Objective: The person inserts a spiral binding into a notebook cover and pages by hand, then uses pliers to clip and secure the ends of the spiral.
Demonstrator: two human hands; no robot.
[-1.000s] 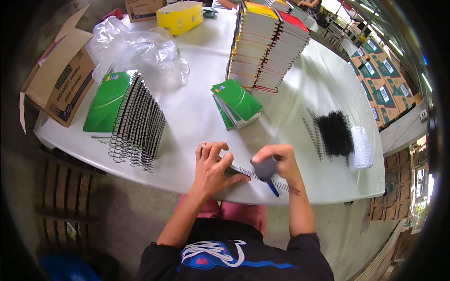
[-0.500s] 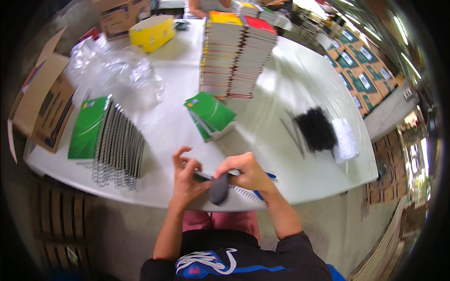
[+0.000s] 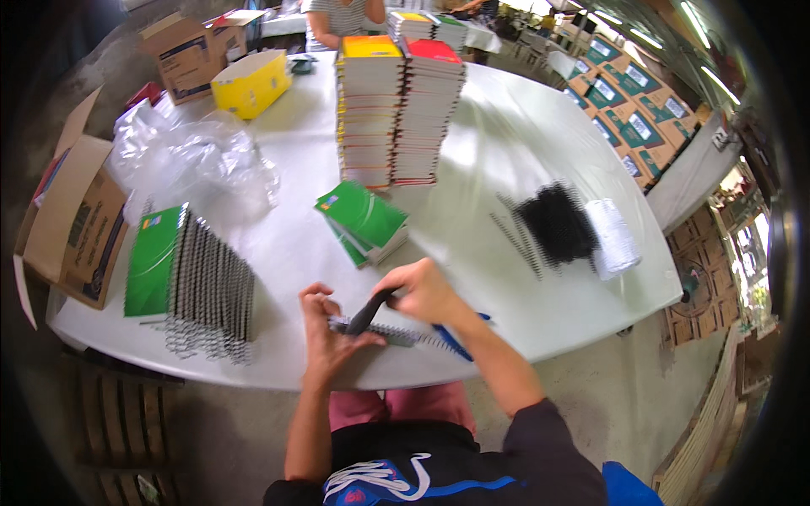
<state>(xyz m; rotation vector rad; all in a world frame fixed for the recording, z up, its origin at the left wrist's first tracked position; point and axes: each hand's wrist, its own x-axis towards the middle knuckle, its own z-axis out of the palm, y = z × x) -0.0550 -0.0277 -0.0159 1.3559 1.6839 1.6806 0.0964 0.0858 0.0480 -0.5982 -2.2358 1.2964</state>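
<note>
Right hand [image 3: 426, 291] has swung its black-handled tool [image 3: 369, 313] leftward onto the coil.
Left hand [image 3: 327, 333] pinches the spiral-bound notebook [image 3: 396, 334] at the white table's [image 3: 498, 152] near edge; right grips the tool.

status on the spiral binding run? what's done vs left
Done: a row of bound green notebooks stands at the left, wire spines up. In hand: the left hand steadies a notebook's wire spine at the table edge while the right hand works a dark tool on it. Left: a small green pile, two tall stacks and a heap of loose black coils, so apparently well under half.
</note>
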